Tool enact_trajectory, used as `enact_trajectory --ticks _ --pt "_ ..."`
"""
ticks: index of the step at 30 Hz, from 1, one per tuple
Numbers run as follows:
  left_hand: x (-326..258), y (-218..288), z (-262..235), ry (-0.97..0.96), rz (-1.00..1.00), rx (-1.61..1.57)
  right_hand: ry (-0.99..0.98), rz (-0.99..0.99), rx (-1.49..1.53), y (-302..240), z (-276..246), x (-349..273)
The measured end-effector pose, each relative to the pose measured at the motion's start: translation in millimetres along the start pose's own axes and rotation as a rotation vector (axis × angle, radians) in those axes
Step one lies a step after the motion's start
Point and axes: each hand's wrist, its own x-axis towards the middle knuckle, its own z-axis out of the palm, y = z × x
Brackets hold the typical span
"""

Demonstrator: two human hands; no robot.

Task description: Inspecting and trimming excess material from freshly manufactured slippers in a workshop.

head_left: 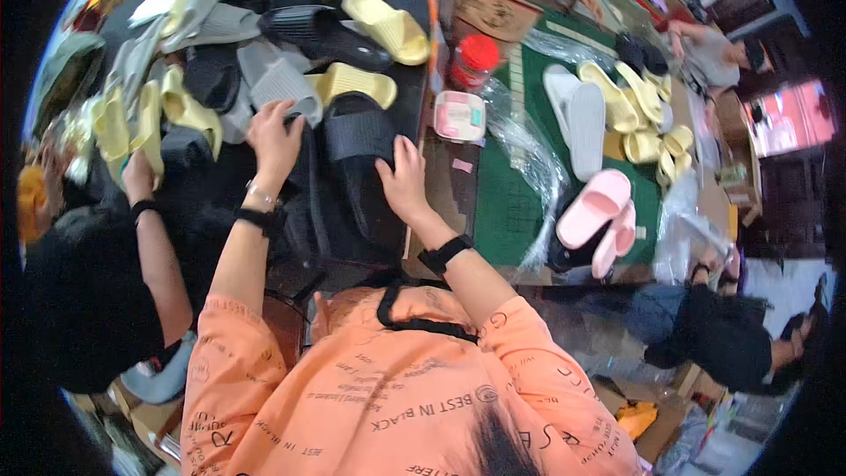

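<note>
In front of me a black slide slipper (361, 141) lies sole down, with its ribbed strap toward the far side. My right hand (407, 181) is at its right edge, the fingers stretched out and the thumb touching or very near its side. My left hand (275, 145) hovers left of it with curved fingers spread apart and nothing seen in them. Just beyond those fingertips rests a grey slipper (280, 78). Dark shapes between my hands are blurred, possibly another black slipper.
A heap of grey, black and yellow slippers (392, 28) covers the far left. A red-lidded jar (476, 60) and a small tub (459, 115) stand right of centre. Pink slippers (595, 209) lie on a green mat (507, 211). A co-worker's hand (138, 174) holds yellow slippers at left.
</note>
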Motion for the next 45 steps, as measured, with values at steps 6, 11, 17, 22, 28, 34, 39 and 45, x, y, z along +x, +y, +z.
enact_trajectory --ticks 6,11,17,22,28,34,39,45 --pt "-86.6 66.9 -43.8 0.018 0.047 -0.106 0.072 0.240 -0.024 87.5 -105.2 -50.7" --pt "-122.2 114.6 -44.8 -0.271 0.185 -0.318 0.065 0.782 -0.392 179.5 -202.7 -163.3" --pt "-119.9 162.0 -1.9 -0.724 0.378 -0.594 -0.162 0.333 -0.533 169.8 -217.0 -193.2" --pt "-137.1 191.7 43.7 -1.055 0.300 -0.730 -0.327 0.155 -0.609 163.5 -198.8 -179.6" --pt "-172.1 215.0 94.7 -1.195 0.320 -0.732 -0.524 0.021 -0.580 172.3 -211.9 -178.9" --pt "-175.3 245.6 114.3 -1.367 0.167 -0.631 -0.359 -0.022 -0.207 132.1 -204.0 -141.9" --pt "-165.1 236.6 105.2 -1.216 0.237 -0.647 -0.308 -0.005 -0.211 133.0 -198.1 -124.1" --pt "-90.3 220.5 14.1 -1.537 0.066 -1.038 -0.229 0.111 -0.486 215.9 -232.1 -162.7"
